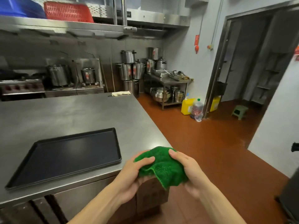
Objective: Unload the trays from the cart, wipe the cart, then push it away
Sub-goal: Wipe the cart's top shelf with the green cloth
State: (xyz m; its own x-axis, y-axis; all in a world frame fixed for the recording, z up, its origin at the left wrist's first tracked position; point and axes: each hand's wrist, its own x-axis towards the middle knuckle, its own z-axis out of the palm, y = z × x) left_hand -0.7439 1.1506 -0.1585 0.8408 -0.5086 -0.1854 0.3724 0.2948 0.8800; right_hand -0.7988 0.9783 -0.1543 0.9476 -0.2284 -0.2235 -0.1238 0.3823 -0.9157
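A stack of dark flat trays (68, 152) lies on the steel counter (64, 113), near its front edge. Both hands hold a crumpled green cloth (163, 167) in front of the counter's near right corner. My left hand (134, 177) grips the cloth's left side with the thumb on top. My right hand (191, 172) grips its right side. A dark object at the lower right edge (289, 196) may be part of the cart; I cannot tell.
A pale rag (121, 93) lies at the counter's far edge. Steel pots (131, 70) stand stacked at the back, beside a small steel table (169, 81). Yellow jugs (187, 106), a bottle (196, 110) and a green stool (239, 111) stand on the red-brown floor near the doorway.
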